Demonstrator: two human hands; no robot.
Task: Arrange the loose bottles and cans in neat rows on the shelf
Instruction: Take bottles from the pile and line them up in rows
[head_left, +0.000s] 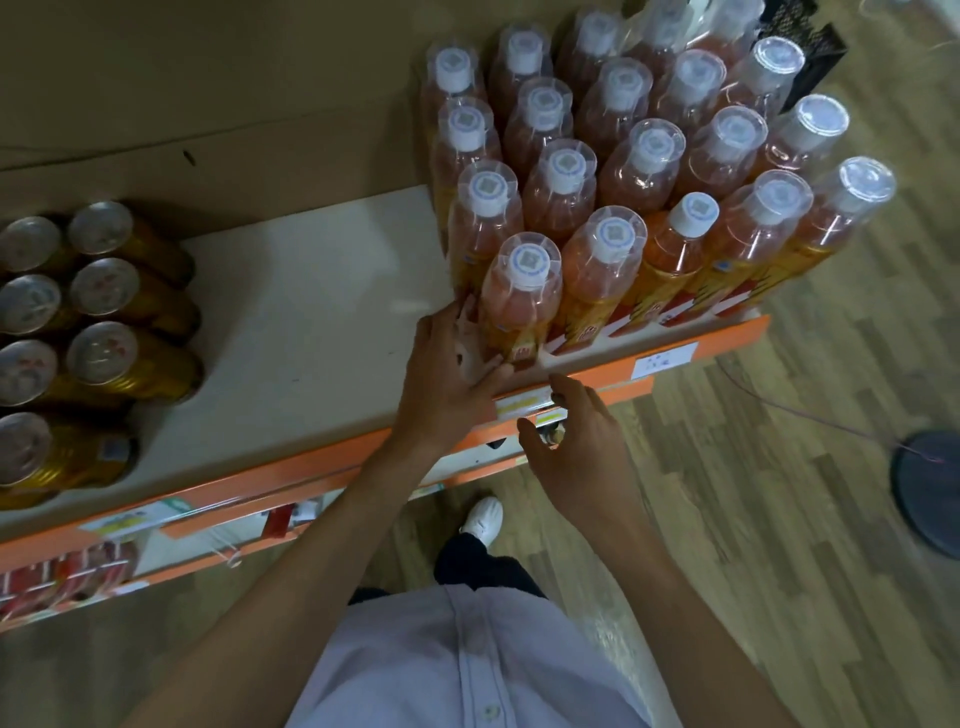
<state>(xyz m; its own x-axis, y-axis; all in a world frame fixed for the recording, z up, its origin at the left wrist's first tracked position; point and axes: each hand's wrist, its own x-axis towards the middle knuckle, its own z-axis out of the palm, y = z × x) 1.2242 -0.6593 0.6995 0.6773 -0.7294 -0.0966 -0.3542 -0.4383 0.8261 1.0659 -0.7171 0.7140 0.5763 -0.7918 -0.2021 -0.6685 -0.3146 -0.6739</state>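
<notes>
Several orange drink bottles (628, 171) with white caps and clear cup lids stand in tight rows on the right part of the white shelf (322, 322). My left hand (447, 379) lies with straight fingers against the base of the front-left bottle (519, 296). My right hand (576, 441) hovers in front of the shelf's orange edge, fingers loosely spread and holding nothing. Gold cans (98, 312) stand in two columns at the shelf's left end.
An orange price rail (675, 358) with paper labels runs along the shelf front. Lower shelves with red packs (67, 571) sit below. A brown cardboard wall backs the shelf. On the wooden floor to the right lies a dark round base (930, 488).
</notes>
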